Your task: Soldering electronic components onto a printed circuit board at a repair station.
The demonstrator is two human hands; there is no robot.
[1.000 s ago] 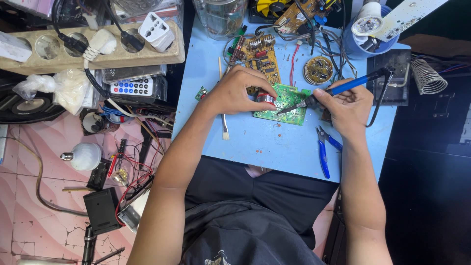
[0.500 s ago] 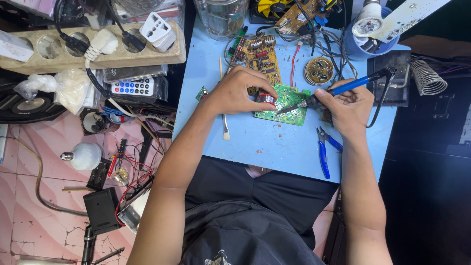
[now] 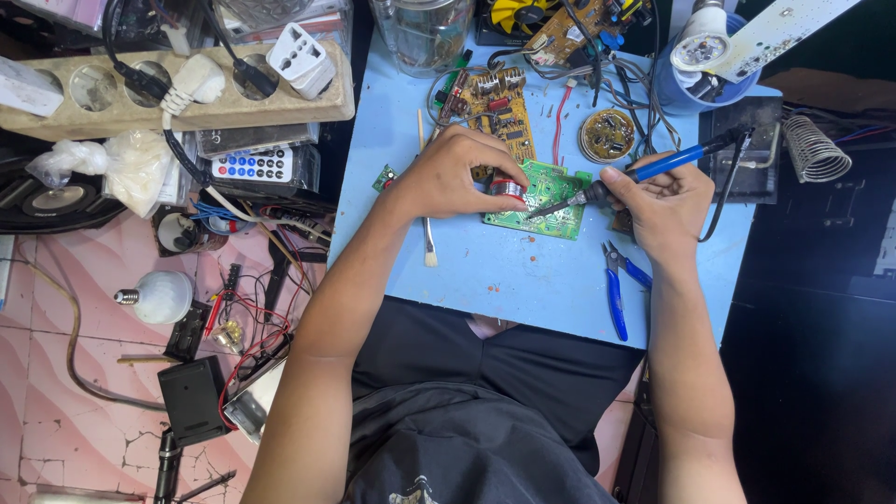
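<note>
Head view: left hand point(image 3: 455, 175) pins green board point(image 3: 537, 198), right hand point(image 3: 665, 201) grips soldering iron point(image 3: 644, 173) mid-table.

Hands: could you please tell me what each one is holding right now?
Left hand: shut on small red-banded round component.
Right hand: shut on blue-handled soldering iron.

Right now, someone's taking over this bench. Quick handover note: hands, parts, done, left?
Left hand: presses on the green printed circuit board, pinching a small red-banded component on it.
Right hand: holds the blue-handled soldering iron, tip on the board.
Blue-handled cutters and a white brush lie loose on the light blue table.
Done: board steadied, iron in place.
Left: joint state too small to tell.
</note>
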